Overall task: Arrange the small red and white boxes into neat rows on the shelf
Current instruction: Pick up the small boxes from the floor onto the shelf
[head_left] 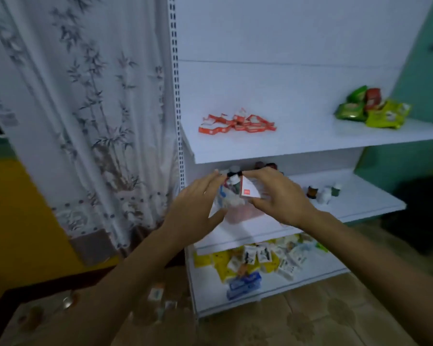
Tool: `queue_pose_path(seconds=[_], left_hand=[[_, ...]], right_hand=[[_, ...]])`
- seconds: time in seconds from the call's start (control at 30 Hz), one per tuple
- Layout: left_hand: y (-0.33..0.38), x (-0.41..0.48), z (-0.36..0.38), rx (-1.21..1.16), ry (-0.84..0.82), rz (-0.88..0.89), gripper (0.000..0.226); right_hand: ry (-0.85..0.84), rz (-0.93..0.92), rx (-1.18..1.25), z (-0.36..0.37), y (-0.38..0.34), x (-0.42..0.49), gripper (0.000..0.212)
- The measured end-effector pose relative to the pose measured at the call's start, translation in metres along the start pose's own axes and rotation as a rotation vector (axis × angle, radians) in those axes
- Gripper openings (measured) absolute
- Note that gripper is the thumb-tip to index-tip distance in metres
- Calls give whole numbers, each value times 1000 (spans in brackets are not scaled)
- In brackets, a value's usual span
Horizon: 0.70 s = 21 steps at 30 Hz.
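Note:
A loose heap of small red and white boxes (238, 123) lies on the upper white shelf (310, 148), toward its left side. In front of the middle shelf my right hand (278, 196) pinches one red and white box (248, 189) between thumb and fingers. My left hand (198, 206) is just left of that box with its fingers straight, apart from it and holding nothing. Both hands are well below the heap.
Green and red snack packets (373, 108) sit at the right end of the upper shelf. Small bottles (323, 193) stand on the middle shelf (375, 208), and mixed packets (260, 260) fill the bottom one. A patterned curtain (85, 121) hangs on the left.

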<state>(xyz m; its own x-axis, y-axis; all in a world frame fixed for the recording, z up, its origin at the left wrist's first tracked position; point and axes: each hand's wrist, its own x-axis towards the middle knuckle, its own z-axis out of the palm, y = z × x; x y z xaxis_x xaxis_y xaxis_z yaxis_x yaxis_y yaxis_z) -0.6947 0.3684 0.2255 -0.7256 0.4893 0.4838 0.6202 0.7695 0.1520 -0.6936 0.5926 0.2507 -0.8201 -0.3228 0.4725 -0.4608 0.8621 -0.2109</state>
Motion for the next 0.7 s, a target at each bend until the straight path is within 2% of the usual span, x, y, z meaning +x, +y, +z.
queue_pose_path(seconds=[0.13,0.37,0.7], left_hand=[[-3,80,22,-55,41,88,67],[-10,208,61,-77,-27,192,69],[-28,329,116,-60,-117,375,68]], right_hand=[[26,65,-87,-17,54,35,55],[-4,172,-194,-29,140,96,55],[34,333,-243,-11,230,132,53]])
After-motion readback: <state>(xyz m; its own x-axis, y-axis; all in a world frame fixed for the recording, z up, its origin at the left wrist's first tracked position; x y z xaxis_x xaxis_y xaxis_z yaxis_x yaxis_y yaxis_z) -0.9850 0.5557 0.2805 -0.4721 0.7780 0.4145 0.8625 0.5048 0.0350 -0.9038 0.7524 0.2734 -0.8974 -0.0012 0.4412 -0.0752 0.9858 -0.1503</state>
